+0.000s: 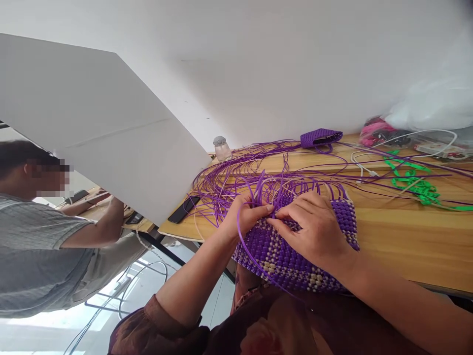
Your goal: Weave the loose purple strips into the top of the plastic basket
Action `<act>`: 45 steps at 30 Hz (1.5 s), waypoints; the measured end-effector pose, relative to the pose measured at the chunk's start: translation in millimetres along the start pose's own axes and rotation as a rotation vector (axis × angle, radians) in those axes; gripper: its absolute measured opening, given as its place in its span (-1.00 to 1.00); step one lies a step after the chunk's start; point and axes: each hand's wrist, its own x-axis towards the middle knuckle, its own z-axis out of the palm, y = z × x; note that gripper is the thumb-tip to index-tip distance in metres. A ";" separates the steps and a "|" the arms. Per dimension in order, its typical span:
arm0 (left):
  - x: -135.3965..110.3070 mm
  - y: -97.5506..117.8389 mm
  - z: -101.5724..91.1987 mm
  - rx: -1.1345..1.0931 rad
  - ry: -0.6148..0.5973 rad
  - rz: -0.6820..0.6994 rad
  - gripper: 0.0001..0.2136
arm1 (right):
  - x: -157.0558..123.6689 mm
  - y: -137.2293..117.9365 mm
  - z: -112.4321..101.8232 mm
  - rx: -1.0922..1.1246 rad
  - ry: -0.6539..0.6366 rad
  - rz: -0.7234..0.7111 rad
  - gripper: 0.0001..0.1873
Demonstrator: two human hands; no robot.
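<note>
Two grips, left hand (244, 213) and right hand (314, 229), pinch one woven basket (291, 259).

The person wears a dark brown top. The left sleeve (162, 328) is pushed up and bunched near the elbow. Both forearms are bare, with no rings or watch showing.
</note>
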 end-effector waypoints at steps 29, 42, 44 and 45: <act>-24.5 -3.3 2.7 0.325 0.150 0.146 -0.72 | -36.4 -22.0 -8.3 0.549 -0.292 0.288 -0.84; -30.8 -14.0 4.2 0.356 0.257 0.205 -0.81 | -27.9 -25.4 -7.4 0.805 -0.572 0.628 -0.79; -30.6 -14.2 2.8 0.362 0.252 0.192 -0.80 | -29.3 -24.6 -5.0 0.889 -0.621 0.701 -0.79; -31.1 -13.2 1.4 0.368 0.247 0.191 -0.79 | -29.7 -24.0 -4.7 0.914 -0.617 0.716 -0.79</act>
